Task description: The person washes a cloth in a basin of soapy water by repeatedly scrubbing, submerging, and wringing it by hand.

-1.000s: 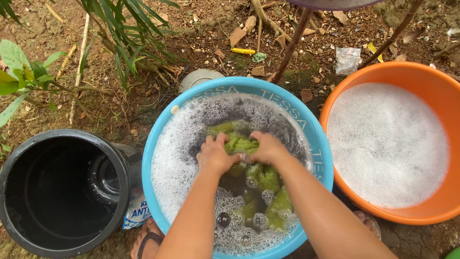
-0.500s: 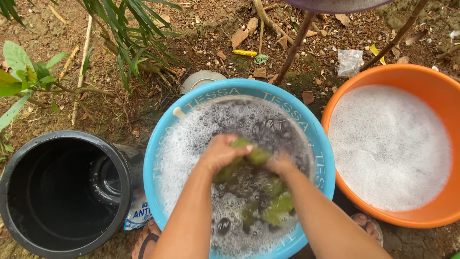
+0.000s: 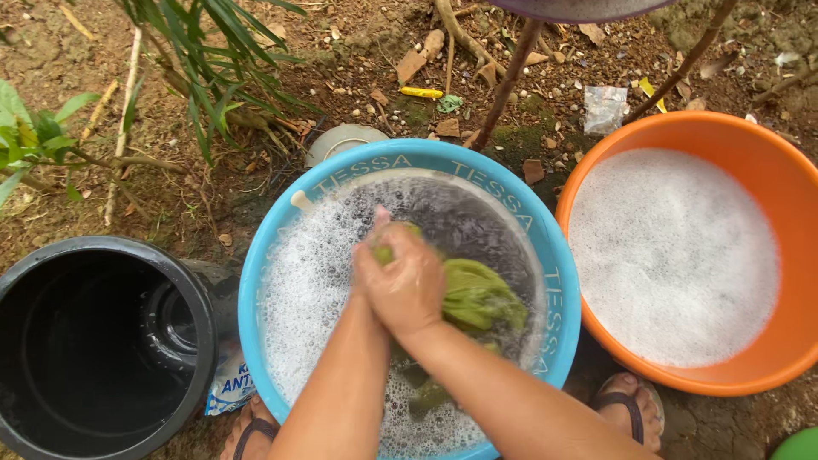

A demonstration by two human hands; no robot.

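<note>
Bare dirt strewn with dry leaves, twigs and scraps lay around three tubs: a black bucket at the left, a blue basin of suds in the middle, an orange basin of foam at the right. A second earlier the hands had sat side by side on the green cloth; now the right hand lay stacked over the left hand, fingers curled tight on a bunched fold, so the rubbing stroke had carried forward. The left hand was mostly hidden, though it too seemed closed on the cloth, which trailed into the soapy water.
</note>
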